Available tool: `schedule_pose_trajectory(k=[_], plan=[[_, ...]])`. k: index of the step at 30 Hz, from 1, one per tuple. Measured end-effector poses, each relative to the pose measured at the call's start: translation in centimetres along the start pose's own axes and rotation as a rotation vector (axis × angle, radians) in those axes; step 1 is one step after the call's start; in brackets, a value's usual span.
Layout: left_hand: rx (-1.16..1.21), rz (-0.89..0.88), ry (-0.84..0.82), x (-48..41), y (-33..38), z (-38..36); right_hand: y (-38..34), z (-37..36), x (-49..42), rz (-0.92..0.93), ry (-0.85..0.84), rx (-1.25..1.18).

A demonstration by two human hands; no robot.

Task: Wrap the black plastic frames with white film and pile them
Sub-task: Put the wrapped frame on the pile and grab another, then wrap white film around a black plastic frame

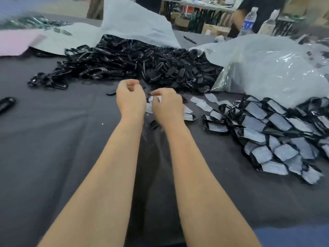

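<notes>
A large heap of bare black plastic frames (135,63) lies across the far middle of the dark table. At the right sits a pile of frames wrapped in white film (277,138). Loose white film pieces (201,104) lie between the two. My left hand (130,98) hovers in front of the heap with curled fingers and nothing visible in it. Beside it, my right hand (167,106) pinches a small piece of white film (156,99). A single black frame (153,124) lies on the table between my wrists.
White bags (138,22) lie open behind the heap, and a clear plastic bag (267,68) bulges at the right. A lone black ring (7,102) sits at the left edge. A water bottle (248,22) and a person (261,11) stand at the far right.
</notes>
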State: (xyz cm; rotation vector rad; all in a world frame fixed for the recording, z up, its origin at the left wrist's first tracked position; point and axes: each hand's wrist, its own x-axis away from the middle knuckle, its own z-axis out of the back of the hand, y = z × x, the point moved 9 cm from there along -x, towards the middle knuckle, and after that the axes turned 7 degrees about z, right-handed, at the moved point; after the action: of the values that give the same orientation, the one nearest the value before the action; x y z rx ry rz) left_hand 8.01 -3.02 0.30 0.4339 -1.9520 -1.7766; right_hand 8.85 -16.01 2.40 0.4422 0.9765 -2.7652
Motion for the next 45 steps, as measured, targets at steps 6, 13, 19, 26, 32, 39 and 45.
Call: schedule_pose_trajectory(k=[6,13,19,26,32,39,45], plan=[[0.166,0.172,0.112,-3.0,-1.9,4.4,-2.5,-7.8,-1.6,-0.005,-0.294,0.216],[0.175,0.192,0.154,-4.5,-2.3,5.5,-2.2,-9.0,-2.9,-0.046,-0.282,0.351],[0.177,0.22,0.147,-5.0,-2.4,5.3,-2.7,-6.8,-3.9,-0.041,-0.06,0.227],[-0.595,-0.131,0.189,-6.1,0.6,5.5,-2.7,-7.7,-4.8,-0.06,-0.07,0.15],[-0.979,-0.118,0.098,-6.4,-1.1,3.8,-2.2,-8.7,-6.1,-0.093,-0.135,0.22],[-0.921,-0.151,0.126,-6.3,-0.7,3.4,-1.5,-9.3,-7.8,-0.171,-0.167,0.295],[-0.867,-0.175,0.161,-6.2,-0.9,3.7,-1.2,-10.4,-8.0,-0.17,-0.172,0.281]])
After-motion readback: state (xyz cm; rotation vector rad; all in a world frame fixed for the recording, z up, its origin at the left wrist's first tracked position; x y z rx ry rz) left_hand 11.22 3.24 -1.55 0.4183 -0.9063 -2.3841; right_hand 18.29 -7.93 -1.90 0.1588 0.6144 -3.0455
